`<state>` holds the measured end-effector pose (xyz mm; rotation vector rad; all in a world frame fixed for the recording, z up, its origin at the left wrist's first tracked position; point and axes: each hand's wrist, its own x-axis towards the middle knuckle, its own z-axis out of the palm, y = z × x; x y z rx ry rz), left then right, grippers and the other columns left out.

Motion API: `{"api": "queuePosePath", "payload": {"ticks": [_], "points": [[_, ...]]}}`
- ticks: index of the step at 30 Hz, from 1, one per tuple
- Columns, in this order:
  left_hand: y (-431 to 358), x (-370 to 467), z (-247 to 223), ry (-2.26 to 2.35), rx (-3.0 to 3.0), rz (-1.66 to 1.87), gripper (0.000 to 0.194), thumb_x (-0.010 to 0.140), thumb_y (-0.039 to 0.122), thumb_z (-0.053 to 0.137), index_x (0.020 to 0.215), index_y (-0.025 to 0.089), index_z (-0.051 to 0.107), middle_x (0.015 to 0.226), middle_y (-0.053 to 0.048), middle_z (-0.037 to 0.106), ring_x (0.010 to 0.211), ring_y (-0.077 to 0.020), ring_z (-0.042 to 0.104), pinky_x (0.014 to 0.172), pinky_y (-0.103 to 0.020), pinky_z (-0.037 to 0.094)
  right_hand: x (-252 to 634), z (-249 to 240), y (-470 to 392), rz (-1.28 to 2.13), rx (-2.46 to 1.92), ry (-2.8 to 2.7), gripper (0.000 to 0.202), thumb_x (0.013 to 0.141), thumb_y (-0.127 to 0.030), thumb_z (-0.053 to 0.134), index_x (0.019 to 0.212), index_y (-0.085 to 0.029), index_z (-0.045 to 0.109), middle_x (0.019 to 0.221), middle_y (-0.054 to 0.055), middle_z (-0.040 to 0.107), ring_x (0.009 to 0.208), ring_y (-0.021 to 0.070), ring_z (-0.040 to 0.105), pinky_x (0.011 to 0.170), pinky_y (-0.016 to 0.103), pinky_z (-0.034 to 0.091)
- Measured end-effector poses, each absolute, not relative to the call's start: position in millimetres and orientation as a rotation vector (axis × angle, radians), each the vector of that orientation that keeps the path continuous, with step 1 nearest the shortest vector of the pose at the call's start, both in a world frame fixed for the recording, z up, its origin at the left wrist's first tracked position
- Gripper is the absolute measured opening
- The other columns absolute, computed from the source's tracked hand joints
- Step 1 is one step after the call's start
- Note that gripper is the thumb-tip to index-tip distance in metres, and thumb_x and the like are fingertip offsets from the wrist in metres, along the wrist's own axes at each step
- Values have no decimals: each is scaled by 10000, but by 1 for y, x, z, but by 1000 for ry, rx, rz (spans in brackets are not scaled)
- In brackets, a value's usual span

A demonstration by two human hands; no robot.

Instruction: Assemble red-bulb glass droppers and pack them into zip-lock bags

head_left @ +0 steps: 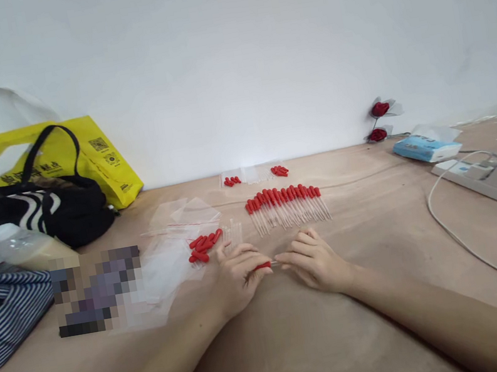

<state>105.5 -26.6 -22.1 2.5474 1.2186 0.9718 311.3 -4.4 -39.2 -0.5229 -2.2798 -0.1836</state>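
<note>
Red bulb, clear tube, seemingly joined

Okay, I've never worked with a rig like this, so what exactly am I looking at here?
There is no machine: these are a person's bare hands, in one picture from a head-worn camera looking forward and down. The left hand holds a red bulb; the right hand holds a thin clear tube at it. Beyond lies a row of red-topped tubes. To the left are loose red bulbs and plastic bags; to the right, a tissue pack.
</note>
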Motion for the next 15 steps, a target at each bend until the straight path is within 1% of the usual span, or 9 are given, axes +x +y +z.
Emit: {"api": "queuePosePath", "payload": {"ticks": [2, 4, 5, 7, 8, 10, 12, 14, 15], "points": [[-23, 100, -23, 1240, 2388, 968, 124, 794, 284, 534, 830, 239, 643, 779, 13, 680, 786, -154, 593, 848, -346, 366, 313, -39, -4, -157, -585, -2307, 223, 841, -172, 440, 1006, -168, 590, 708, 30, 567, 689, 151, 417, 648, 300, 277], [-22, 100, -26, 1320, 2115, 1056, 158, 777, 303, 543, 879, 222, 632, 794, -6, 665, 748, -145, 597, 717, -279, 442, 313, -40, -4, -109, -652, -2297, 244, 841, -170, 435, 1033, -179, 585, 729, 29, 585, 700, 151, 430, 649, 306, 267], [-23, 103, -28, 1350, 1943, 1134, 187, 760, 308, 558, 911, 211, 612, 786, -9, 654, 735, -142, 599, 683, -264, 459, 312, -41, -5, -76, -680, -2277, 241, 841, -174, 437, 1027, -175, 589, 724, 28, 590, 695, 148, 432, 647, 306, 264], [-25, 113, -29, 1347, 1583, 1300, 263, 720, 309, 594, 949, 187, 547, 747, 1, 625, 716, -138, 602, 668, -263, 485, 308, -41, -8, -11, -715, -2236, 229, 843, -197, 444, 1009, -160, 597, 693, 24, 588, 674, 143, 430, 643, 306, 264], [-25, 119, -28, 1309, 1422, 1365, 285, 706, 303, 604, 945, 180, 511, 729, 9, 607, 703, -133, 604, 668, -270, 497, 306, -41, -9, 15, -723, -2229, 233, 846, -209, 445, 1014, -153, 595, 678, 22, 585, 666, 142, 428, 643, 306, 266], [-22, 128, -23, 1243, 1195, 1420, 265, 701, 275, 603, 900, 176, 458, 714, 24, 573, 687, -127, 613, 670, -286, 516, 301, -40, -11, 54, -737, -2252, 269, 849, -249, 453, 1070, -150, 571, 680, 21, 587, 675, 147, 433, 651, 308, 273], [-9, 130, -15, 1312, 1126, 1361, 217, 714, 218, 582, 873, 176, 440, 710, 33, 546, 667, -117, 617, 663, -287, 526, 300, -39, -12, 96, -779, -2277, 329, 838, -308, 480, 1122, -153, 540, 726, 30, 600, 708, 158, 448, 669, 313, 280], [15, 126, -5, 1536, 1178, 1176, 192, 730, 151, 555, 887, 171, 446, 682, 40, 535, 607, -90, 602, 637, -257, 524, 302, -39, -9, 143, -853, -2269, 335, 824, -339, 501, 1100, -156, 552, 766, 41, 609, 735, 167, 464, 680, 315, 286], [30, 122, -2, 1590, 1194, 1119, 230, 715, 118, 572, 907, 165, 454, 663, 40, 537, 585, -88, 594, 624, -251, 519, 303, -40, -7, 163, -889, -2257, 307, 822, -332, 503, 1066, -158, 569, 771, 45, 610, 741, 169, 470, 683, 315, 288]]}}
